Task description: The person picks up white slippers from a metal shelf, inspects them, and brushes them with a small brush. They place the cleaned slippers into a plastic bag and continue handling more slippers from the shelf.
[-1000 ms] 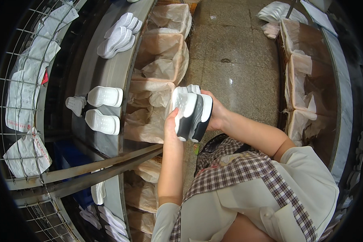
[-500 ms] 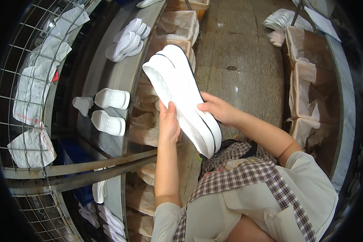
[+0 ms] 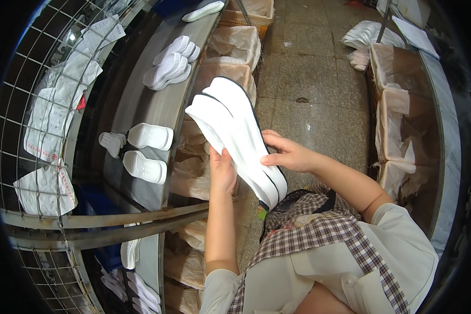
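Soles [image 3: 238, 138], smooth, white and dark-edged, clasped mid-view from both sides.
The long, curved pair points to eleven o'clock; the left hand [image 3: 222, 174] grips it at seven, the right hand [image 3: 290, 153] at four. Dimpled soles [image 3: 143, 167] sit at nine on a grey bench [image 3: 131, 104]; crinkled liners [image 3: 395, 103] hang at three.

Some fingers of the left hand [image 3: 223, 172] pass out of sight behind the white soles [image 3: 240, 133], as do fingertips of the right hand [image 3: 294, 154]. A small green thing [image 3: 261, 213] at their near end is mostly covered, its kind hard to tell. Print on the papers [image 3: 47, 123] at left is too small to read. The picture's edge cuts the far basket [image 3: 261, 9] and near-left soles [image 3: 142, 289].
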`<move>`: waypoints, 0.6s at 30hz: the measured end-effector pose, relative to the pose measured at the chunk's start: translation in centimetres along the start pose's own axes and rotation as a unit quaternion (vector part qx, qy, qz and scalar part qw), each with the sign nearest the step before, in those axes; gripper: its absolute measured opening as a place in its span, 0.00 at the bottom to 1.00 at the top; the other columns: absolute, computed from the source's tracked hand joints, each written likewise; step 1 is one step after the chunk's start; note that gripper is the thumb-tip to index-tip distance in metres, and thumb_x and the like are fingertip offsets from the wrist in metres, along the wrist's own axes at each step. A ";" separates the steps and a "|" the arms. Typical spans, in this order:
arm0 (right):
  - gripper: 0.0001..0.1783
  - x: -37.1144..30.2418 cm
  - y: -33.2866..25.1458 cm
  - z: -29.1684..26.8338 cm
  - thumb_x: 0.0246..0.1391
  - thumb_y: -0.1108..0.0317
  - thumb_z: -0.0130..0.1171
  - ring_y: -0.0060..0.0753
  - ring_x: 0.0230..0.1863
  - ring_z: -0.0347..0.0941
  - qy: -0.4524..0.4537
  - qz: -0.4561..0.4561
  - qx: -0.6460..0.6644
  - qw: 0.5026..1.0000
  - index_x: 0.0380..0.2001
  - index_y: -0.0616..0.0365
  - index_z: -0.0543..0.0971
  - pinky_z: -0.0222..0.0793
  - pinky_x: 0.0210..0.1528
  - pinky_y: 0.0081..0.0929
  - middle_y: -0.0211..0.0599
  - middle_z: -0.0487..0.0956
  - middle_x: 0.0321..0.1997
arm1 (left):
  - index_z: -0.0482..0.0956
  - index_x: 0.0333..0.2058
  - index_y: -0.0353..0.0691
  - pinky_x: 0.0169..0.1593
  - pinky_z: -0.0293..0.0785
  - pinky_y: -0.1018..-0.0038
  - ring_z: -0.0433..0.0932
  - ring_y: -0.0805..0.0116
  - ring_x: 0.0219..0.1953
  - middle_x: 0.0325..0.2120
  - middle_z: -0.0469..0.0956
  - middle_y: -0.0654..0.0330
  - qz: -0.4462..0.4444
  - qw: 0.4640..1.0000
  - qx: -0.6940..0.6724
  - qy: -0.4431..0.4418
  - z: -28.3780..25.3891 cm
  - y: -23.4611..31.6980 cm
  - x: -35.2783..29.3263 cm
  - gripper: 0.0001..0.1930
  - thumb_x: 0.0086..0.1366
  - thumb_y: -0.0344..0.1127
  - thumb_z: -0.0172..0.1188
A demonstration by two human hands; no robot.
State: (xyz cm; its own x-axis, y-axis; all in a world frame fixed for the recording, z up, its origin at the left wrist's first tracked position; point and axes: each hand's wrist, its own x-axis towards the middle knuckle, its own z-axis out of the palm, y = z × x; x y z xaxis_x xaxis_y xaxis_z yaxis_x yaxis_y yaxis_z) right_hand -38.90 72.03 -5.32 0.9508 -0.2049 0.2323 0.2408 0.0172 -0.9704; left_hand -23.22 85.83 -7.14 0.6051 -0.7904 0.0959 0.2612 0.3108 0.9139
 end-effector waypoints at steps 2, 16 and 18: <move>0.36 -0.1 -0.3 -0.2 0.54 0.58 0.57 0.39 0.63 0.52 -0.017 -0.019 -0.032 0.999 0.61 0.63 0.60 0.50 0.64 0.35 0.44 0.60 0.59 | 0.56 0.59 0.40 0.59 0.61 0.66 0.65 0.65 0.57 0.56 0.64 0.59 0.001 1.000 0.003 -0.006 -0.2 0.0 -0.1 0.33 0.61 0.46 0.59; 0.33 1.0 0.0 -2.4 0.45 0.86 0.41 0.40 0.66 0.54 -0.053 -0.056 -0.126 0.989 0.56 0.51 0.67 0.52 0.65 0.38 0.35 0.60 0.66 | 0.68 0.50 0.34 0.41 0.79 0.73 0.78 0.66 0.40 0.41 0.76 0.55 -0.184 0.959 -0.206 0.063 4.0 1.7 -2.7 0.22 0.65 0.44 0.52; 0.23 0.4 0.3 -1.7 0.56 0.72 0.46 0.38 0.65 0.55 -0.056 0.036 0.105 0.992 0.56 0.55 0.66 0.53 0.64 0.37 0.37 0.58 0.67 | 0.68 0.50 0.34 0.42 0.79 0.71 0.78 0.66 0.41 0.42 0.76 0.55 -0.128 0.971 -0.197 0.045 3.7 1.3 -2.7 0.23 0.63 0.46 0.55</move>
State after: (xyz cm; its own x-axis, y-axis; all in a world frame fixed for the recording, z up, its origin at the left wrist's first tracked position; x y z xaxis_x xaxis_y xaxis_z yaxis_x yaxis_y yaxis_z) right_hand -38.82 70.31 -5.64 0.9797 -0.0869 0.1808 0.1965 0.2341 -0.9521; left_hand -27.27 86.41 -4.77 0.5411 -0.8244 -0.1663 0.6684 0.3016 0.6799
